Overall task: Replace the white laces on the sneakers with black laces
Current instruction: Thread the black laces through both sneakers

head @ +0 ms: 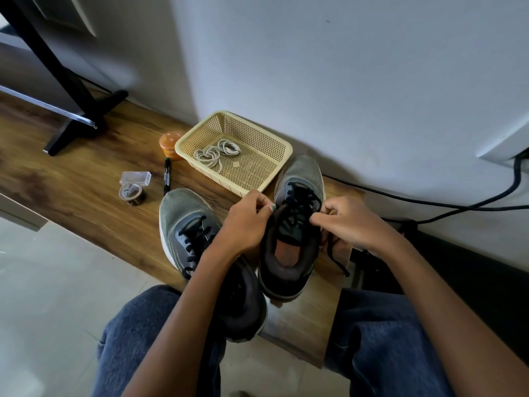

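Two grey mesh sneakers stand on a low wooden board (pixel 86 184), both threaded with black laces. The right sneaker (pixel 297 224) sits between my hands. My left hand (pixel 246 222) pinches the black lace at the shoe's left collar edge. My right hand (pixel 349 222) pinches the black lace (pixel 333 250) at the right side, and a loose end hangs down below it. The left sneaker (pixel 189 224) lies partly under my left forearm. Coiled white laces (pixel 216 151) lie in a cream plastic basket (pixel 274 156) behind the shoes.
An orange round container (pixel 170 140), a black marker (pixel 167 174), a roll of tape (pixel 132 192) and a small clear box (pixel 136 178) lie left of the basket. A black stand foot (pixel 83 121) is far left. Black cables (pixel 458 204) run along the wall at right.
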Available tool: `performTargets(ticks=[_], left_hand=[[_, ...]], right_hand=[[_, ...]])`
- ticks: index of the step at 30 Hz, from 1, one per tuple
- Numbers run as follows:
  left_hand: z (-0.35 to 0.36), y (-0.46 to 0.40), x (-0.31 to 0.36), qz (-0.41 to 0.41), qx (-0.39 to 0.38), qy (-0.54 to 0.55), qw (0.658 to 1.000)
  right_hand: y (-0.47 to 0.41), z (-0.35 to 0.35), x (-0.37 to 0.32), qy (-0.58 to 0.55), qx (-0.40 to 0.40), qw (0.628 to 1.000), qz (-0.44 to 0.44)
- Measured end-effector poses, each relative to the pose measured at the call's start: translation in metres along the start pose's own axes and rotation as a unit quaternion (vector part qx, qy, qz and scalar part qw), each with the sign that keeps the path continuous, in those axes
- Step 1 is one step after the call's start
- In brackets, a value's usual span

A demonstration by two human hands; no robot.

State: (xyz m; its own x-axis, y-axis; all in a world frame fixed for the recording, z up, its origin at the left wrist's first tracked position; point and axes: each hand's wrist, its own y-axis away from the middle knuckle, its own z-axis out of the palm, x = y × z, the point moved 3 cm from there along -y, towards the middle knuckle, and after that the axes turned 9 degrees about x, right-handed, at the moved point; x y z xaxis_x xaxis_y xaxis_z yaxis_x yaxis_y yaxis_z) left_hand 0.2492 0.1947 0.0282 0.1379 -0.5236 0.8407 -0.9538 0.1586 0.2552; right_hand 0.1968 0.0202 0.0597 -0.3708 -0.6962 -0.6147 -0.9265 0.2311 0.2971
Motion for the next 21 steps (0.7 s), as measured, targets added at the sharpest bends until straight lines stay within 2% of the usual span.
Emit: performTargets(ticks=[3, 7, 12, 18, 21], left_hand=[[-0.006, 0.003, 0.005, 0.021, 0.076, -0.057, 0.995], [-0.01, 0.008, 0.009, 0.022, 0.128, -0.092, 0.987], [-0.029, 0.011, 0.012, 0.014, 0.209, -0.116, 0.971], [-0.042, 0.011, 0.007, -0.039, 0.256, -0.171, 0.951], [-0.047, 0.009, 0.004, -0.036, 0.28, -0.196, 0.939]], right_hand=[[0.002, 0.0, -0.005, 0.014, 0.007, 1.0, -0.006], [0.0, 0.001, -0.004, 0.029, 0.01, 0.999, -0.01], [0.0, -0.001, 0.001, 0.012, 0.003, 0.999, 0.035], [-0.001, 0.003, 0.0, -0.039, -0.02, 0.997, 0.067], [-0.001, 0.003, 0.0, -0.052, -0.028, 0.995, 0.077]])
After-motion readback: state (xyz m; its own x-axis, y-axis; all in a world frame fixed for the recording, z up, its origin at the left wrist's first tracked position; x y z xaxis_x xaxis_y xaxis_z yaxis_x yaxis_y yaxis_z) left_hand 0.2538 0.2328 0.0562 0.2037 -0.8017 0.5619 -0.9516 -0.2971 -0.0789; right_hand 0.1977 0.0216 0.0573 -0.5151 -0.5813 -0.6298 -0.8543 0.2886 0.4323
